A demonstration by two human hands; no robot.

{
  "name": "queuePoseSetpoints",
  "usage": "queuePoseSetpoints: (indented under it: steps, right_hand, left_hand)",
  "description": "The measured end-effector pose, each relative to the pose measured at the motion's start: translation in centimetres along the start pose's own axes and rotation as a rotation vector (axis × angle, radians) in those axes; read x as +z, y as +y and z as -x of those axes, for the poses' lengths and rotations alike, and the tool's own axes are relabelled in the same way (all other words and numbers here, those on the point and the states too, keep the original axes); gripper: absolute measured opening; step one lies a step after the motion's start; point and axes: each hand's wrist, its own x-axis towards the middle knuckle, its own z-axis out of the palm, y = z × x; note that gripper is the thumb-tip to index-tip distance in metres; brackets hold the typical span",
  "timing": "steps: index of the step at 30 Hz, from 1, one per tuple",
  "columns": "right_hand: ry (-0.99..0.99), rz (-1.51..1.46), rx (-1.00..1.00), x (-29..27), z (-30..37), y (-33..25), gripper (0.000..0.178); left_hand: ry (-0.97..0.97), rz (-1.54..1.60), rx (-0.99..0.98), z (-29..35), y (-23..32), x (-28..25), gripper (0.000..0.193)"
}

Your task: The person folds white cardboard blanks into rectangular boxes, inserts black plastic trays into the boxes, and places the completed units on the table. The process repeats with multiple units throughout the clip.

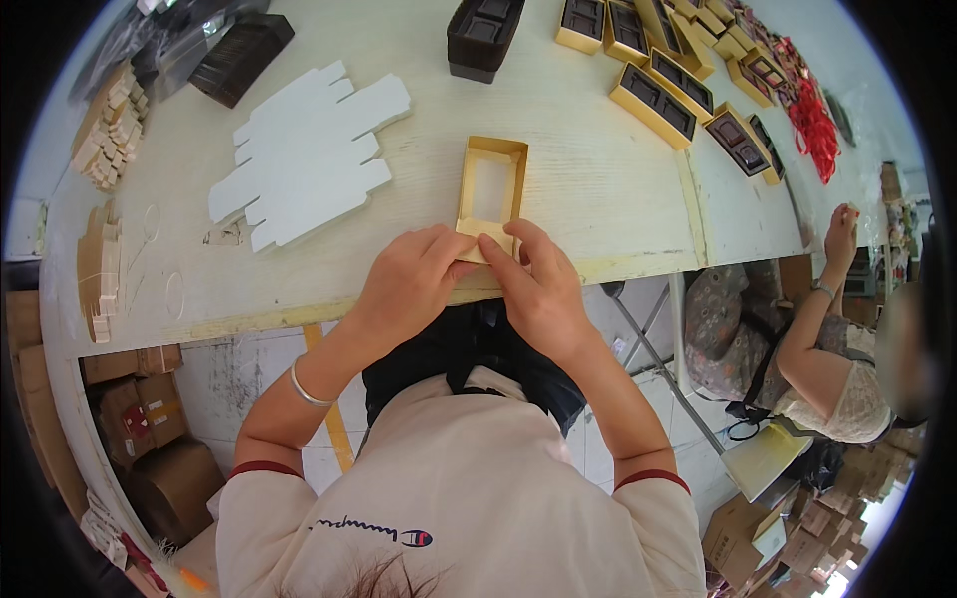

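In front of me on the table is a small gold cardboard box [519,184], a rectangle with raised walls and a pale middle. My left hand [409,284] pinches its near end wall between thumb and fingers. At the same end, my right hand [543,294] presses its thumb and fingers on the card, close beside the left. Both hands cover most of that near edge. Left of the box lies a stack of white flat box blanks [309,154] with tabs all round.
Nested dark plastic trays [485,40] stand at the far middle, with another dark stack [242,60] farther left. Gold boxes with dark inserts [653,105] crowd the far right, near red ribbons [814,135]. Another person [832,384] sits at the right. Cartons [145,419] fill the space below left.
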Motion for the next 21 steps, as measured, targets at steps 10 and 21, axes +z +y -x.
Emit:
queuePoseSetpoints:
  steps: [10,21]
  right_hand:
    - [-0.416,0.034,0.139,-1.5,-2.8,0.0,0.011]
    - [-0.395,-0.058,0.048,-3.8,-2.8,0.6,0.027]
  left_hand:
    - [-0.511,-0.035,-0.376,-3.7,1.6,-2.9,0.012]
    - [-0.645,-0.115,-0.011,-3.7,-1.0,-6.0,0.015]
